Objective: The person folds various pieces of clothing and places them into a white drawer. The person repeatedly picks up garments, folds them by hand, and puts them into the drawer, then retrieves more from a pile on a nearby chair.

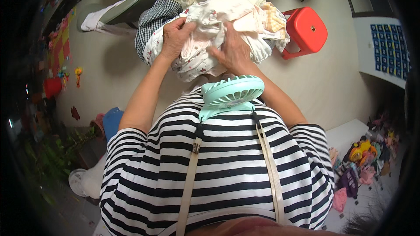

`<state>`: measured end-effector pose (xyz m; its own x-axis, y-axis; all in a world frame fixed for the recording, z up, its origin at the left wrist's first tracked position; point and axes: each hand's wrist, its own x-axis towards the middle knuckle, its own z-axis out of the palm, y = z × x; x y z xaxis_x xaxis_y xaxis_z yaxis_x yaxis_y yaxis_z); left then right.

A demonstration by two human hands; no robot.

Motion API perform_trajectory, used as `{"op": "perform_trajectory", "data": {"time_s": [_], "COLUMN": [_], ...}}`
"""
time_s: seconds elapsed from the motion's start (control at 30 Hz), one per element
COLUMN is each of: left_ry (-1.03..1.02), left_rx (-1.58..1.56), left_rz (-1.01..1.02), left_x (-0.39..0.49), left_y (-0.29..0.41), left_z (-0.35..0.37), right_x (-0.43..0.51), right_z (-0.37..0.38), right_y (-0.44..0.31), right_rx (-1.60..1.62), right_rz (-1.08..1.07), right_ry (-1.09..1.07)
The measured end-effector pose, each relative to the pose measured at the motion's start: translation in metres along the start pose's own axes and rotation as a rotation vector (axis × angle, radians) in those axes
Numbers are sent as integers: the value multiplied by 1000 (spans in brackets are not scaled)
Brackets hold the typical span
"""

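A heaped pile of clothes and cloth lies before me at the top of the view. My left hand (177, 36) pinches a white printed garment (205, 16) between thumb and fingers near the middle of the pile. My right hand (235, 48), slightly blurred, rests against the same white cloth from the right, its thumb spread towards me. Whether its fingers grip the cloth cannot be told. Pale pink cloth (193, 48) shows between the hands. A black-and-white gingham cloth (154, 19) hangs at the pile's left, and a yellow checked cloth (275, 18) lies at its right.
A red plastic stool (308, 29) stands right of the pile. To the left is a chair (131, 3) with pale cloth over it. A mint-green portable fan (234, 93) hangs on my chest. Toys and small items (364, 152) lie at lower right; plants (55, 150) at lower left.
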<state>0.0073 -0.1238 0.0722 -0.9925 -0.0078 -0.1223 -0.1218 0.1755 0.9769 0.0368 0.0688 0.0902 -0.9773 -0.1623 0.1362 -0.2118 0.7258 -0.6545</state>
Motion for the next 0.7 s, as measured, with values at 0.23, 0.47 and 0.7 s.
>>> {"op": "perform_trajectory", "data": {"time_s": [0.23,0.47,0.7], "left_ry": [268,50,407], "left_rx": [210,797,-971], "left_rz": [259,460,-18], "left_x": [-38,-93,-110], "left_y": [22,5,15], "left_z": [-23,14,-58], "right_x": [22,28,106], "right_z": [-35,-41,-15], "right_y": [11,-50,-15], "right_rx": [1248,1403,207], "right_rz": [362,205,-540], "right_ry": [-183,-757,-155]}}
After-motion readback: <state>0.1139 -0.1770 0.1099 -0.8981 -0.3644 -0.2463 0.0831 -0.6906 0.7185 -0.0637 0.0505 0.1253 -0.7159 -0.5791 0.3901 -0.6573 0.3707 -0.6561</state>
